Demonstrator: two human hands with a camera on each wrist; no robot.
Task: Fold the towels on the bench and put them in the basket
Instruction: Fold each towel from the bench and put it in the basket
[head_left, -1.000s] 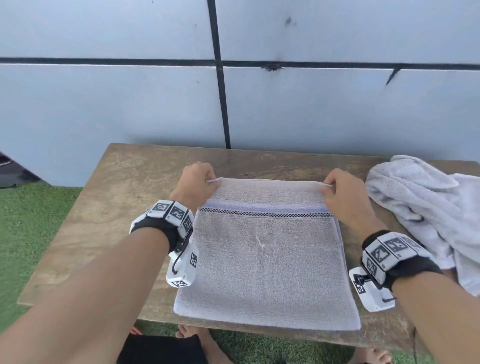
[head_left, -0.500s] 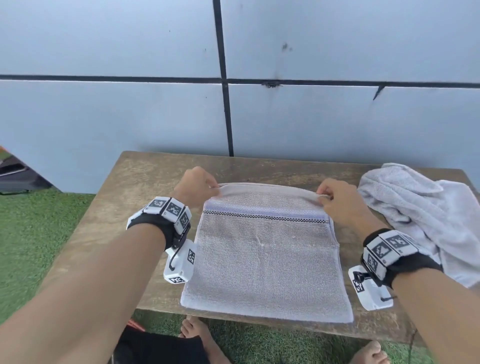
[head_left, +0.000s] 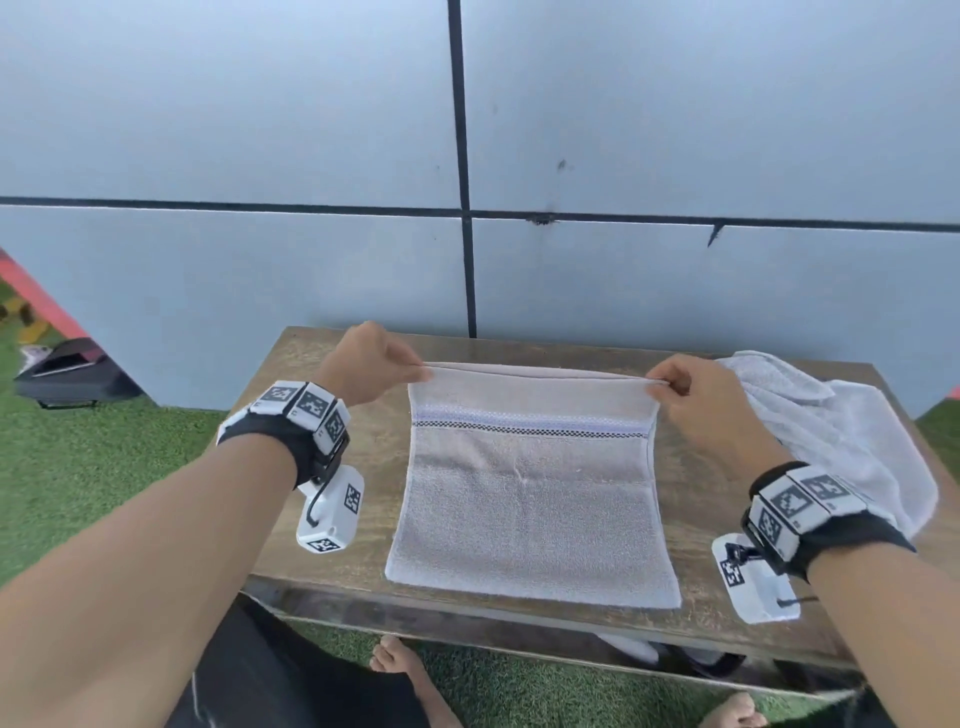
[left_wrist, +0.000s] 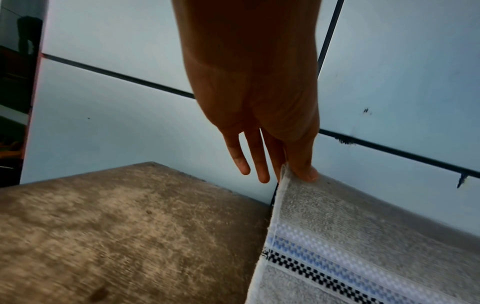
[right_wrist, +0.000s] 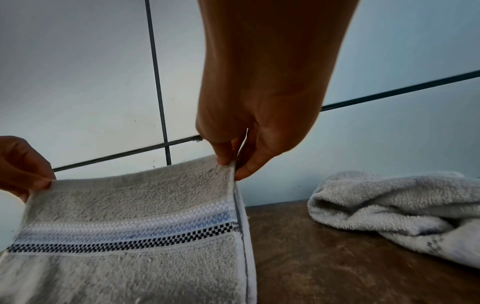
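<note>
1. Your left hand (head_left: 371, 364) pinches the far left corner of the pale grey terry towel with the blue band and black checked stripe (head_left: 530, 499); the left wrist view shows the thumb (left_wrist: 302, 164) pressed on the cloth's edge while two other fingers hang straight beside it.
2. Your right hand (head_left: 691, 395) pinches the far right corner of the same towel, thumb and fingertips (right_wrist: 226, 156) closed on the hem.
3. The two hands are well apart, one at each corner, and the far edge runs stretched between them, lifted off the worn brown wooden bench (head_left: 332, 577).
4. The near part of the towel lies flat on the bench, its front edge close to the bench's front edge.
5. A second, crumpled white terry towel (head_left: 831, 431) lies on the bench's right end, just beside your right hand.
6. The bench stands against a pale blue panelled wall with dark joints (head_left: 260, 156), on green artificial grass (head_left: 78, 467); your bare feet (head_left: 400, 670) show below the front edge.
</note>
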